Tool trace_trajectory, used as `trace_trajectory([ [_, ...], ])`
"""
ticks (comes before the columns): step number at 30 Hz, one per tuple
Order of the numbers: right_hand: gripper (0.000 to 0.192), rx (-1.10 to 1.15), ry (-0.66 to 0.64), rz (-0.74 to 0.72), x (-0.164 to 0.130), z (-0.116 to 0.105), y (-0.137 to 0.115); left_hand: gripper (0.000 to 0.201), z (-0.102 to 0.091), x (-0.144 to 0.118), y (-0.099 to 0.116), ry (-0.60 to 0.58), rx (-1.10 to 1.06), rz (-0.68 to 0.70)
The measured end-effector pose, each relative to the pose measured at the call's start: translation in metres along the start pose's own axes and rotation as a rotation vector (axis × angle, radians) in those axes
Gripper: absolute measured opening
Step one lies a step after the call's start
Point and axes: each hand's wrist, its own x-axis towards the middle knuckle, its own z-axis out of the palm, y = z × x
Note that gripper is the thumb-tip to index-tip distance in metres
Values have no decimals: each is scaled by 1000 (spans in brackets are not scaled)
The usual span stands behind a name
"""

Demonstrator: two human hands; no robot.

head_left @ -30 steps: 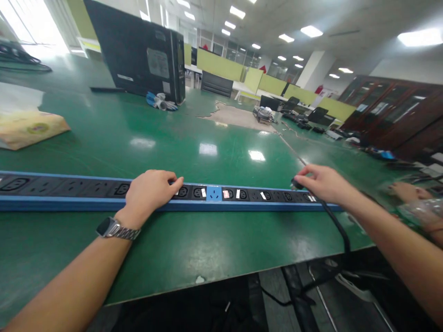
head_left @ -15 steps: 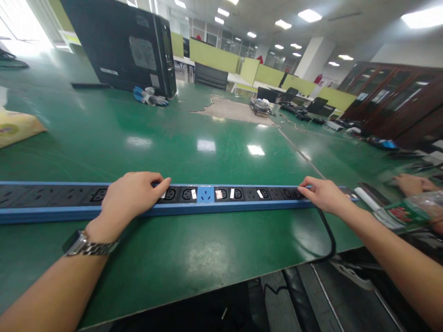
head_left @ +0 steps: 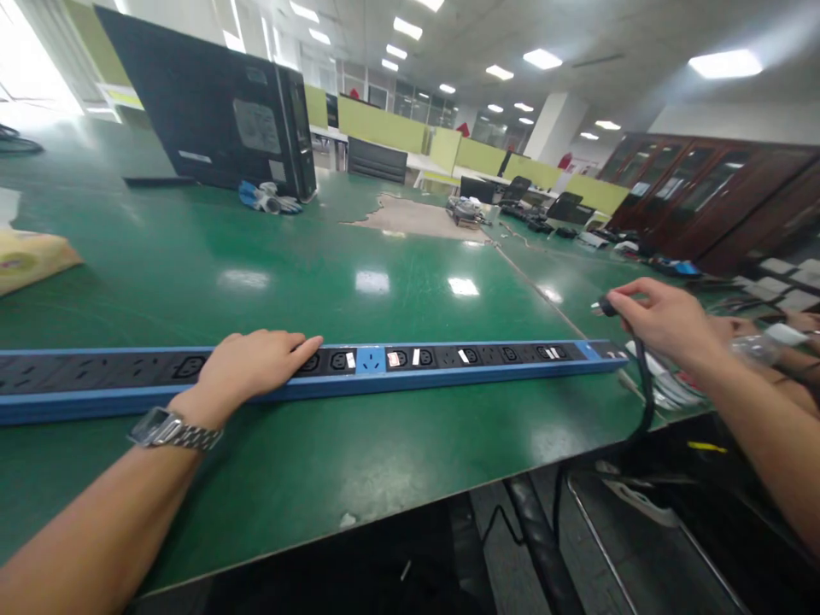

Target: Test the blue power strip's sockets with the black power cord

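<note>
A long blue-edged power strip (head_left: 416,371) with black sockets and one blue socket lies along the green table. My left hand (head_left: 256,363), with a metal-banded watch at the wrist, is closed over the strip left of the blue socket; its fingers lap over the far side. Raised above the strip's right end, my right hand (head_left: 659,320) pinches a black power plug (head_left: 606,305). The plug's metal pins point left, away from any socket. Its black cable (head_left: 646,393) hangs from the hand and drops past the table edge.
Behind the strip stands a black computer tower (head_left: 224,111) with gloves (head_left: 269,198) beside it. A yellow packet (head_left: 35,256) lies at left. At right, another person's hands are near a plastic bottle (head_left: 756,346). A chair frame (head_left: 595,555) is below the table edge.
My right hand has lifted off the strip and moved right and up, with the plug out of the sockets. My left hand stays on the strip, its fingers lying flatter.
</note>
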Motion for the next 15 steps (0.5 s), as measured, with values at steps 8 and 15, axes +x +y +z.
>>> trace_trajectory([
  [8, 36, -109, -373, -211, 4, 51, 74, 55, -1, 1, -2, -84, 120, 38],
  [15, 36, -186, -357, -301, 1, 79, 91, 57, 7, 3, -8, -68, 141, 27],
])
